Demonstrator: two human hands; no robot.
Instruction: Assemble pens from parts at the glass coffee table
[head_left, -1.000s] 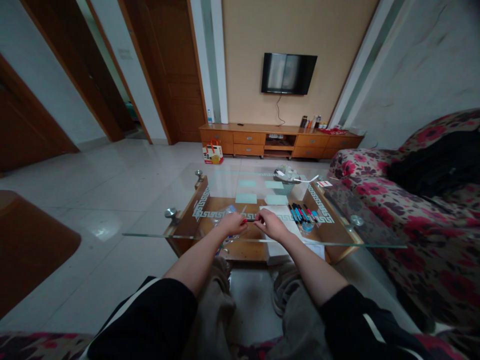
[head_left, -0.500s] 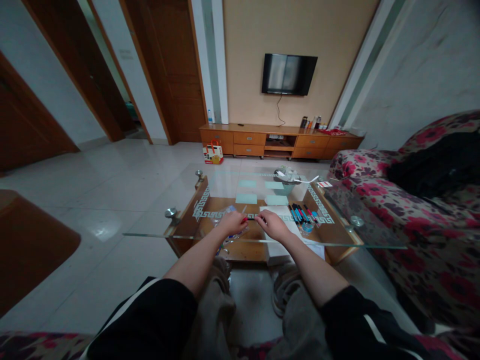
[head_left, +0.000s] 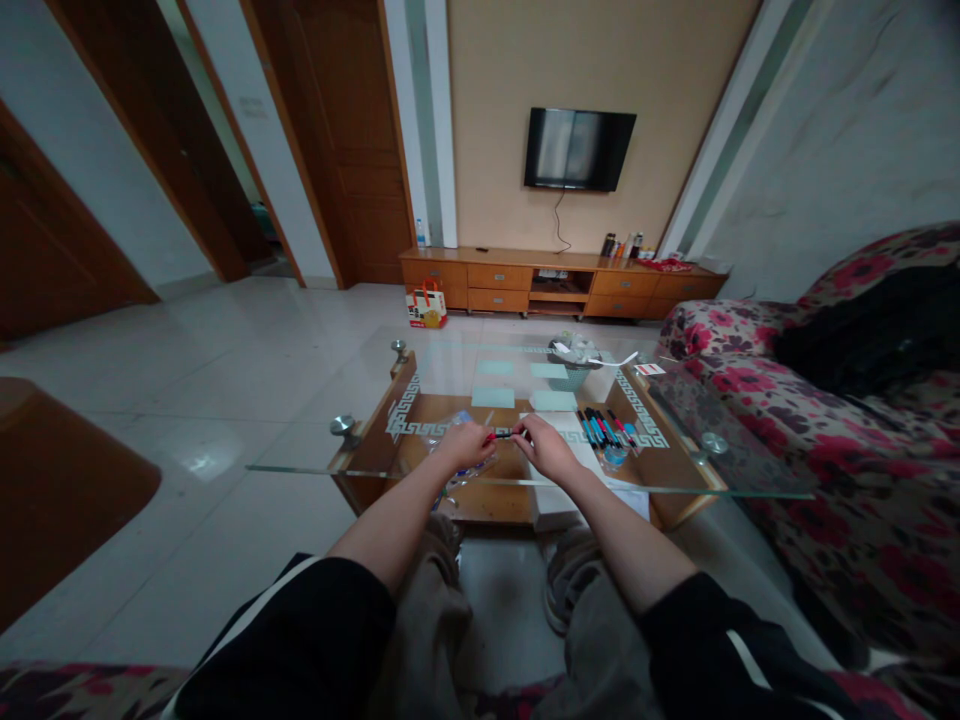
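Note:
Between my two hands, above the near part of the glass table (head_left: pixel 300 440), is a slim red and black pen (head_left: pixel 505 435). My left hand (head_left: pixel 466 446) is closed round its red end. At the other end, the thumb and fingers of my right hand (head_left: pixel 546 447) pinch the pen; the tip is hidden by the fingers. Several black, blue and red pens (head_left: pixel 600 428) lie side by side to the right of my right hand. A small clear-blue round item (head_left: pixel 615 457) is just nearer than these pens. Crinkled clear plastic packaging (head_left: pixel 436 433) lies beside and under my left hand.
A white box (head_left: pixel 553 508) shows through the glass on the lower shelf. A basket (head_left: pixel 574 378) stands toward the far right, near a white strip (head_left: pixel 616 360) and a card (head_left: pixel 649 369). The flowered sofa (head_left: pixel 720 340) borders the right side.
My hands stay almost in place. Slightly more of the pen's dark part shows between them, and the right fingers have shifted a little.

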